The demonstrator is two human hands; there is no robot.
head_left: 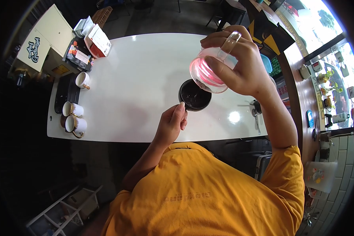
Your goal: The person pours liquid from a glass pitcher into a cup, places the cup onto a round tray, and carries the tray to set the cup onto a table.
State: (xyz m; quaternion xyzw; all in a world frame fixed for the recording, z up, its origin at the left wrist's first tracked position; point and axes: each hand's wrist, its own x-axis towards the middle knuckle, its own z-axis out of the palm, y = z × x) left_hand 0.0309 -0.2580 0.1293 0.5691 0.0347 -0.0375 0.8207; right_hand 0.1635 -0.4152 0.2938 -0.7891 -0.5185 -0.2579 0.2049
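My left hand (172, 121) is closed on the handle of a black mug (195, 97), which sits at or just above the white table, its mouth facing up. My right hand (244, 65) is wrapped round a clear glass mug (200, 72) with a see-through handle. The glass mug is tilted above and to the right of the black mug, its lower edge overlapping the black mug's rim in this view. Pink shows inside the glass; whether it is liquid or a reflection is hard to tell. Dark contents with a few light specks show inside the black mug.
Along the left edge of the white table (133, 86) stand white mugs (82, 80) beside a black tray (67, 92). Packets (97, 41) lie at the back left. A spoon (257, 121) lies at the right edge, near a wooden counter (303, 106).
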